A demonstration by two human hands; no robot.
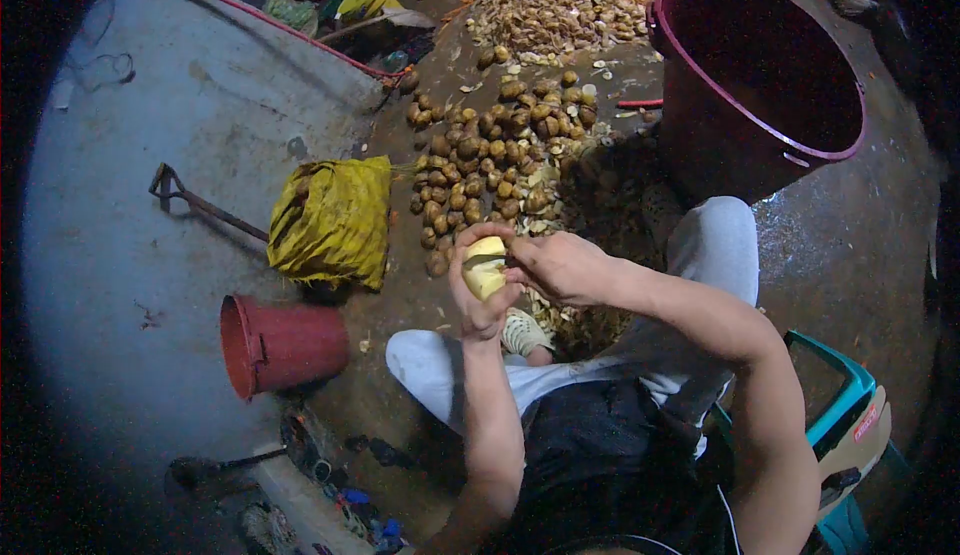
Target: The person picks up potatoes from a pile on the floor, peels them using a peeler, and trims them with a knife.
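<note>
Near the middle, a peeled, pale yellow potato (487, 283) rests in my left hand (477, 305), whose fingers are wrapped round it. My right hand (562, 269) is closed on a small knife (487, 259), its dark blade lying across the potato. The knife's handle is mostly hidden by my fingers. Beyond my hands, many unpeeled brown potatoes (470, 170) are spread on the floor, with peelings (540, 195) among and beside them.
A large dark red tub (690, 105) stands at the upper right, a smaller red bucket (310, 345) at the left. Between wall and potatoes lies a yellow sack (335, 220) by a long handle (225, 215). Heaped peelings (555, 10) are at the top, a teal frame (845, 395) lower right.
</note>
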